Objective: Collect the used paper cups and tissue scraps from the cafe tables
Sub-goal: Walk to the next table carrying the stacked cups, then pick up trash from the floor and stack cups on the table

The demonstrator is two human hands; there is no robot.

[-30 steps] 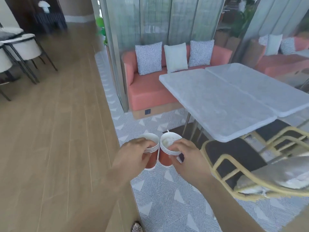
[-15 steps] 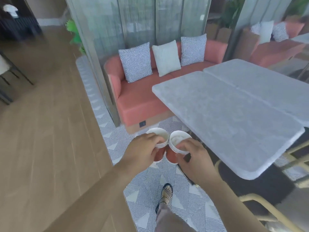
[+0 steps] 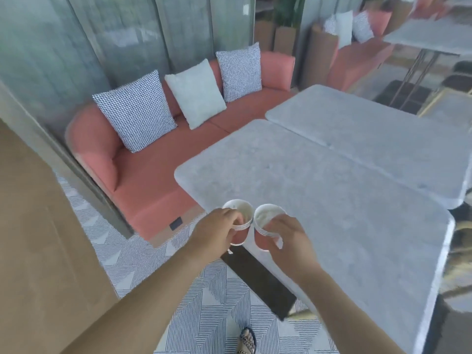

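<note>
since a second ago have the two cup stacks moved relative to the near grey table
Yes. The two cup stacks, one in the left hand and one in the right hand, were short of the grey table; now they sit over its near-left edge.

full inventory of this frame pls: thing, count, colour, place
cup stacks: 2, red with white rims, one in each hand, held at the near table's corner
near table: 1, pale grey, centre right
far table: 1, pale grey, pushed against the near table's far side
sofa: 1, coral, behind the tables
checked cushions: 2, dark and white, on the sofa, either side of the white cushion
white cushion: 1, white, middle of the sofa
rug: 1, grey striped triangles, under the tables
wood floor: light brown, left
shoe: 1, patterned, bottom edge
left hand: grips the left stack
right hand: grips the right stack
</note>
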